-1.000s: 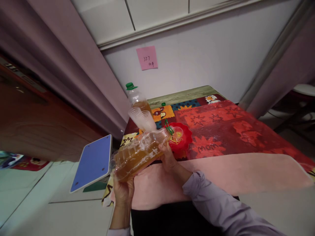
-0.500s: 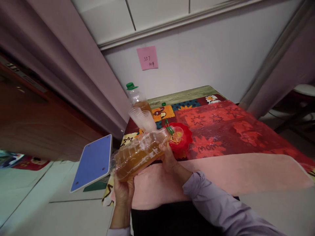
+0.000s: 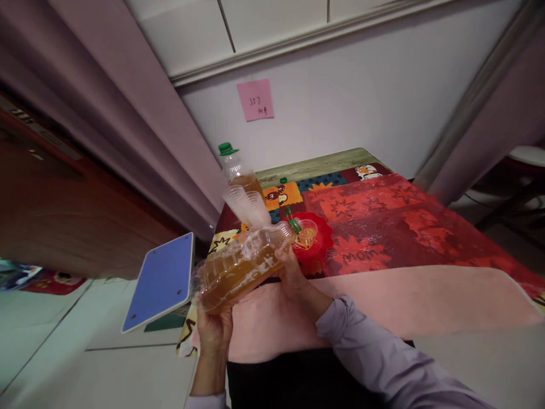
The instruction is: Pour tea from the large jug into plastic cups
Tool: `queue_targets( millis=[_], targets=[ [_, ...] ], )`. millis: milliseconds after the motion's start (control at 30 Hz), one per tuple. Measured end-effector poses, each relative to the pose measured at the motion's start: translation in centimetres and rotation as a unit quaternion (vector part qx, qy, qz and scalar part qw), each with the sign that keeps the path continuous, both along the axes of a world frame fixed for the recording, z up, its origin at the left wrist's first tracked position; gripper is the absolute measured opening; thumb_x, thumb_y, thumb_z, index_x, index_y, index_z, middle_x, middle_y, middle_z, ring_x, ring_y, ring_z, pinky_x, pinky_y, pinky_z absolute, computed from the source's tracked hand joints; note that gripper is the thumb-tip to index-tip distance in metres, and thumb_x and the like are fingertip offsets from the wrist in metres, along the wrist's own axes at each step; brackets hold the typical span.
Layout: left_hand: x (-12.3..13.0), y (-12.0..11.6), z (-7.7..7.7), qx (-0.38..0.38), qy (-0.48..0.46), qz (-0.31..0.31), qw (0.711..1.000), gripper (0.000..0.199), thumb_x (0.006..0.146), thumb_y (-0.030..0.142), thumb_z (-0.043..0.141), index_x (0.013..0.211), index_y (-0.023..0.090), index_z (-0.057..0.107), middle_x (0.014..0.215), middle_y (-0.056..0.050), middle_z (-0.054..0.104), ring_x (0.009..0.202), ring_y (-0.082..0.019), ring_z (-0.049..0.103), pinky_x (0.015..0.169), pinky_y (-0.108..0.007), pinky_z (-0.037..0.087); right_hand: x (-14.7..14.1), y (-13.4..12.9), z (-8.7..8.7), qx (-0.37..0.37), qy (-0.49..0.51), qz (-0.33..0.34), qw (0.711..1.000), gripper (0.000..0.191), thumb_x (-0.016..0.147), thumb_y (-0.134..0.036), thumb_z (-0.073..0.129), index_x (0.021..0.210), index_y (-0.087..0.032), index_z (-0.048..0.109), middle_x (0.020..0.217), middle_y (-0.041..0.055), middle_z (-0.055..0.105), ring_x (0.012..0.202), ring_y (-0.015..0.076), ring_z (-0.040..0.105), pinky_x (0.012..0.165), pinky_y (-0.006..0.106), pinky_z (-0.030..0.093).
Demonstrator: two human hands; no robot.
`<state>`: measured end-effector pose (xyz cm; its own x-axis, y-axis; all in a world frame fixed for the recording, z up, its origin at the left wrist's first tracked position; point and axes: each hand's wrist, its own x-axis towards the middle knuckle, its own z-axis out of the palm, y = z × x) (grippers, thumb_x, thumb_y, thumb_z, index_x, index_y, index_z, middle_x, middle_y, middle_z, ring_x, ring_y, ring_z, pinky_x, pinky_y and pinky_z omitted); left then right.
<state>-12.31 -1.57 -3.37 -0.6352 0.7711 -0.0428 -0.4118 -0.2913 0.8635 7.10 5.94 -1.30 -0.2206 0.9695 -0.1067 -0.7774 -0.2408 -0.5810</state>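
Observation:
A large clear plastic bottle (image 3: 238, 272) of amber liquid lies tilted, its neck towards the right. My left hand (image 3: 214, 328) grips it around the base from below. Closed on the shoulder near the neck is my right hand (image 3: 292, 274). A green ring with a loop (image 3: 293, 221) sits at the bottle's mouth. Just beyond the mouth stands a clear plastic cup (image 3: 307, 232) with some yellowish liquid in it, inside a red scalloped bowl (image 3: 324, 241). The bottle's mouth is at the cup's rim; whether they touch I cannot tell.
Behind the held bottle stand stacked clear cups (image 3: 251, 207) and a second bottle (image 3: 238, 170) with a green cap. A small green cap (image 3: 283, 180) lies farther back. A blue board (image 3: 164, 278) juts out at the left. Red patterned covering (image 3: 374, 227) and pink cloth (image 3: 383, 298) lie across the table.
Hardly anything differs. Both hands keep the bottle at the same tilt, with its mouth at the cup.

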Motion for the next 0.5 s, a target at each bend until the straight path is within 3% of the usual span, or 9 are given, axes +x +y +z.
queue_targets(
  millis=[500],
  targets=[
    [0.33, 0.07, 0.27, 0.004, -0.001, 0.002, 1.000, 0.052, 0.080, 0.061, 0.083, 0.118, 0.025, 0.080, 0.129, -0.005, 0.080, 0.125, -0.027, 0.071, 0.099, -0.038, 0.062, -0.03, -0.01, 0.00, 0.004, 0.000, -0.003, 1.000, 0.074, 0.073, -0.058, 0.086, 0.133, -0.033, 0.051, 0.126, 0.0031, 0.075, 0.102, 0.0286, 0.076, 0.068, 0.041, 0.068]
  ],
)
